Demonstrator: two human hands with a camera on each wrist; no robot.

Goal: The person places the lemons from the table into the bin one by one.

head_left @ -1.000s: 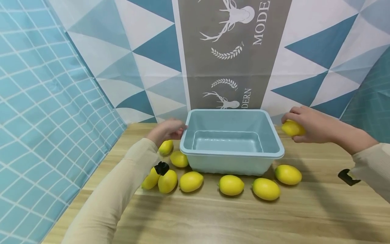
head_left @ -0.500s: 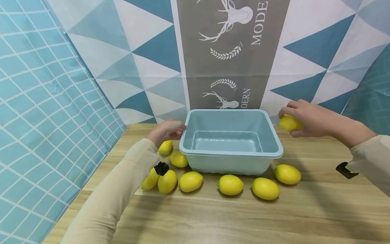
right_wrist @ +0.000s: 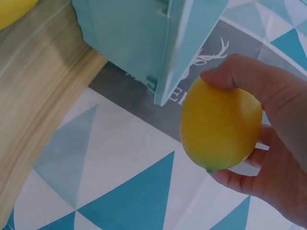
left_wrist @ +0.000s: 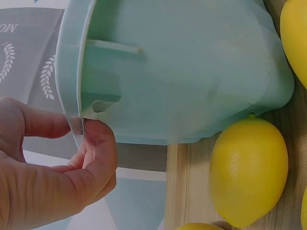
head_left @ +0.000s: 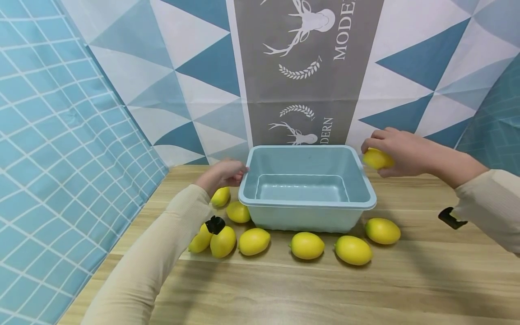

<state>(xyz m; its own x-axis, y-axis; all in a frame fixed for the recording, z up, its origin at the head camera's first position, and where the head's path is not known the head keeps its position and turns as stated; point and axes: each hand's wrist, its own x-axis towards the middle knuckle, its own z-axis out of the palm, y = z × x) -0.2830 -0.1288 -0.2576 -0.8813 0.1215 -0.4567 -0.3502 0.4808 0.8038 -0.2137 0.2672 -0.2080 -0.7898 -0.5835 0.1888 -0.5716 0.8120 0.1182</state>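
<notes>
A pale blue plastic basin [head_left: 302,219] stands on the table, with nothing inside it. My left hand [head_left: 223,174] pinches its left rim between thumb and fingers, which the left wrist view shows closely [left_wrist: 62,172]. In my right hand [head_left: 410,153] a yellow lemon [head_left: 378,159] is gripped, raised just outside the basin's right rim. The right wrist view shows this lemon [right_wrist: 220,127] between thumb and fingers, apart from the basin [right_wrist: 129,38].
Several lemons lie around the basin: one in front [head_left: 307,246], two at the front right, including a lemon [head_left: 383,231], and more on the left, such as a lemon [head_left: 253,241]. A patterned cloth wall [head_left: 211,90] rises behind the wooden table [head_left: 284,293].
My right hand has moved left and slightly up with the lemon, closer to the basin's right rim. The left hand keeps its pinch on the rim.
</notes>
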